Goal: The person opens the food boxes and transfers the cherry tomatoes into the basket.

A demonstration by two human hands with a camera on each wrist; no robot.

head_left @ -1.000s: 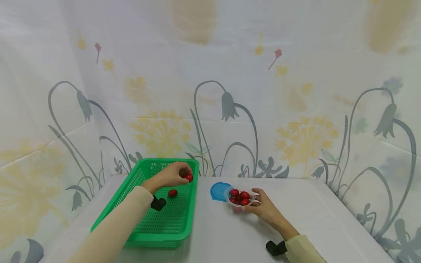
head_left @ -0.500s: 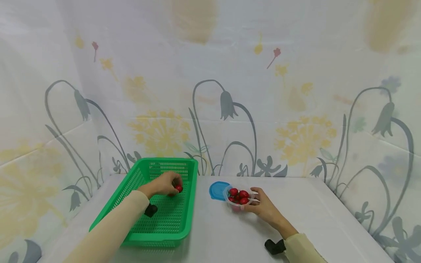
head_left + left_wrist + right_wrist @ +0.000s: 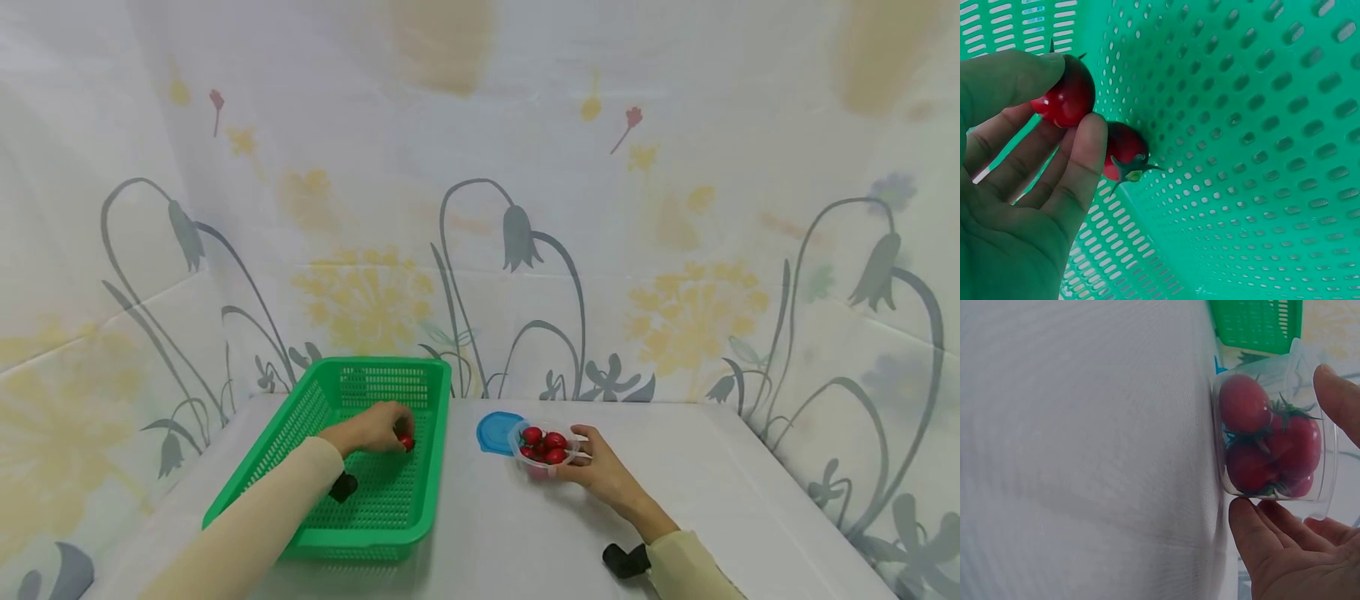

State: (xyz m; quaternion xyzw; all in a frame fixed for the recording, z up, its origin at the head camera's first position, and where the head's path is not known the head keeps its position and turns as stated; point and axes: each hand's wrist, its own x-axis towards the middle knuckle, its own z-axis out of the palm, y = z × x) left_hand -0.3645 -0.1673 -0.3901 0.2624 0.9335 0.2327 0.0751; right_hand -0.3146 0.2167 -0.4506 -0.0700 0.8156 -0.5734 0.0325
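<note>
My left hand [image 3: 378,427] is down inside the green basket [image 3: 372,550]. Between thumb and fingertips it pinches a cherry tomato [image 3: 1072,94], red and dark on top. Close against the fingers, a second cherry tomato [image 3: 1125,150] with a green calyx lies in the basket. In the head view a single bit of red tomato [image 3: 407,442] shows at the fingertips; the other is hidden. My right hand [image 3: 607,477] holds the clear plastic container [image 3: 1327,487] by its side, thumb and fingers around it. Several red cherry tomatoes [image 3: 1244,403] with green stems fill it.
A blue lid [image 3: 497,432] lies on the white table [image 3: 510,533], just left of the container. The basket has raised, perforated walls. A flower-printed cloth [image 3: 480,317] hangs behind the table.
My left hand has moved down and left from near the basket's right wall to the tomato lying inside, still holding one. The right hand and container stay put.
</note>
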